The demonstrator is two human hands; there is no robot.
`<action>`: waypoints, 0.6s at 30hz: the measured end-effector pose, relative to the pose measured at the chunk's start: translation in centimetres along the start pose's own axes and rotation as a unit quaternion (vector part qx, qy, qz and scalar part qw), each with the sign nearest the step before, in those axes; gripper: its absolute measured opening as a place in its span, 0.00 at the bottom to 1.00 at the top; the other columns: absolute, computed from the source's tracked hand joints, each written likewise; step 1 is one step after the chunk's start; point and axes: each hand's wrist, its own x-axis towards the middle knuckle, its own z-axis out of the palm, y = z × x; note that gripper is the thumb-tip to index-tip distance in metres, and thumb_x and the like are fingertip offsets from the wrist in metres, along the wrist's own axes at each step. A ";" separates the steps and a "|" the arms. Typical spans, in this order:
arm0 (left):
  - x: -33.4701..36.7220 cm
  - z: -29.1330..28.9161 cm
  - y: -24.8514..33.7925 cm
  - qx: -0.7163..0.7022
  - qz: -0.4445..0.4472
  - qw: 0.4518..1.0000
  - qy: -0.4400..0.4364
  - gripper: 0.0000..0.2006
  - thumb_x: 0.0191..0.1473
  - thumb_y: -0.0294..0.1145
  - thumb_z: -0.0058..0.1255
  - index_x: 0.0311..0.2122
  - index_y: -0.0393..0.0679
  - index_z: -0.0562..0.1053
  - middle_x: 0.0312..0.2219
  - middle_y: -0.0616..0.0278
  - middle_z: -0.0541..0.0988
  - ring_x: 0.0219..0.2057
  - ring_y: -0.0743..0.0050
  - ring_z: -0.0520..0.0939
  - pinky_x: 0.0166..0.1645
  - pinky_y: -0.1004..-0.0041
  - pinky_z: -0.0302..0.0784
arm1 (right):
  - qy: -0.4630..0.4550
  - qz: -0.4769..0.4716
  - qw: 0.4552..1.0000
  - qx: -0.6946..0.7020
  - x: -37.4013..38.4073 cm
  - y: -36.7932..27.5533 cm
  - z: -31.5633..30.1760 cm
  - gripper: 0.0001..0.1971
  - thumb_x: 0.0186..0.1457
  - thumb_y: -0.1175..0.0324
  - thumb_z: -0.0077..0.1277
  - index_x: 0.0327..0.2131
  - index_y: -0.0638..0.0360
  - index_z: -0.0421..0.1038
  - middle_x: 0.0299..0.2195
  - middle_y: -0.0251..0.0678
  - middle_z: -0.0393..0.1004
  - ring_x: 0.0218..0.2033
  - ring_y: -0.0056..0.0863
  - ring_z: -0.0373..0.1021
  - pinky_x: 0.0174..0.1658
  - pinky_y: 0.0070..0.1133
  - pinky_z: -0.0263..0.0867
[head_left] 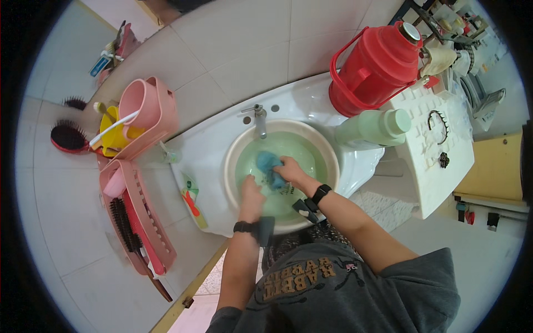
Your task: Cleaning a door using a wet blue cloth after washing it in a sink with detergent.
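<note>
A light-coloured round basin (331, 176) sits in the white sink (214, 150) and holds greenish water. My right hand (291, 170) reaches into it and grips a wet, crumpled blue cloth (267, 161), part of which hangs below the fingers. On the cloth's left side, my left hand (252, 194) is over the water, apart from the cloth. Its fingers are smeared, so I cannot make out their shape. Above the basin's far rim stands a metal tap (260, 121).
At the right stand a red thermos (375, 69) and a pale green flask (372, 127). A green and orange packet (192, 204) lies on the sink's left side. Pink wall racks (161, 119) hold cups and brushes. A white stand (438, 183) bears hair clips.
</note>
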 end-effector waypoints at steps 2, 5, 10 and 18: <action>0.1 -0.3 -1.0 -0.001 0.020 0.999 -0.037 0.21 0.52 0.43 0.40 0.51 0.50 0.59 0.50 0.71 0.59 0.52 0.67 0.59 0.52 0.40 0.45 | -0.088 0.132 0.905 0.395 -2.7 -5.1 -2.0 0.10 0.47 0.70 0.48 0.34 0.63 0.67 0.27 0.41 0.71 0.32 0.32 0.70 0.30 0.25 0.68; 1.7 -2.1 -3.8 0.141 0.239 0.954 -0.115 0.19 0.51 0.42 0.41 0.46 0.45 0.64 0.40 0.65 0.68 0.41 0.69 0.69 0.44 0.58 0.62 | -0.068 0.133 0.791 0.593 -5.3 -9.4 -1.8 0.03 0.49 0.73 0.45 0.29 0.61 0.64 0.21 0.32 0.66 0.17 0.19 0.63 0.13 0.18 0.57; -1.1 2.3 -2.9 0.132 0.348 0.918 -0.135 0.19 0.53 0.47 0.34 0.39 0.41 0.68 0.31 0.64 0.73 0.32 0.70 0.74 0.36 0.70 0.72 | -0.085 0.093 0.874 0.469 -7.2 -8.7 -2.5 0.07 0.48 0.73 0.46 0.31 0.65 0.65 0.20 0.36 0.68 0.17 0.23 0.67 0.15 0.20 0.62; -4.1 3.6 -1.1 -0.255 0.091 0.897 -0.350 0.19 0.55 0.48 0.30 0.41 0.45 0.67 0.34 0.63 0.72 0.35 0.68 0.73 0.42 0.68 0.71 | -0.137 0.008 0.962 0.237 -10.0 -10.1 -3.8 0.10 0.46 0.72 0.45 0.31 0.69 0.65 0.17 0.40 0.70 0.14 0.25 0.68 0.16 0.20 0.64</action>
